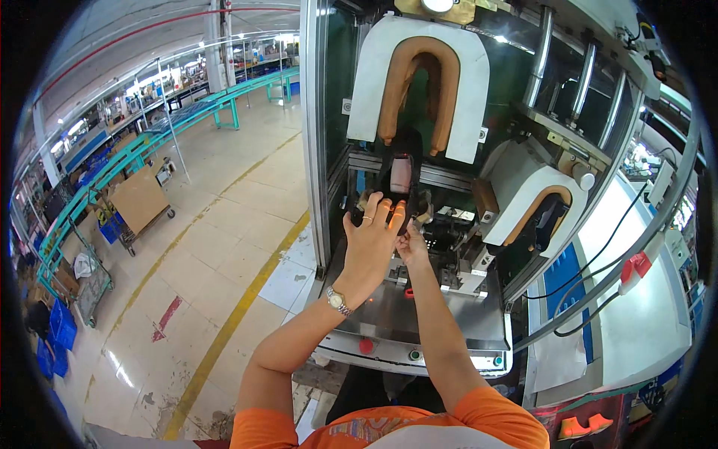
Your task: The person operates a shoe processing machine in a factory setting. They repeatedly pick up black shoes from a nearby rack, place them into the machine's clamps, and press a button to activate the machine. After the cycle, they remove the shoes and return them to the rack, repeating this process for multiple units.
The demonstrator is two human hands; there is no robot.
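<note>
A black shoe upper point(404, 150) with a pale pinkish panel sits in front of the left U-shaped mould point(471, 82), which has a white body and a brown pad. My left hand point(368, 243), wearing a ring and a wristwatch, curls its fingers over the near part of the upper. Orange light falls on those fingertips. Just to the right, my right hand point(410, 245) pinches the upper's near edge; its fingertips are partly hidden. Another black shoe upper point(552, 218) sits inside the right mould point(516, 183).
Below my hands lies the machine's metal bed point(381, 318), with a red button point(366, 346) on its front edge. A metal frame post point(313, 150) rises at left. Cables and a red-and-white connector point(636, 268) hang at right. Orange shoes point(585, 426) stand at lower right.
</note>
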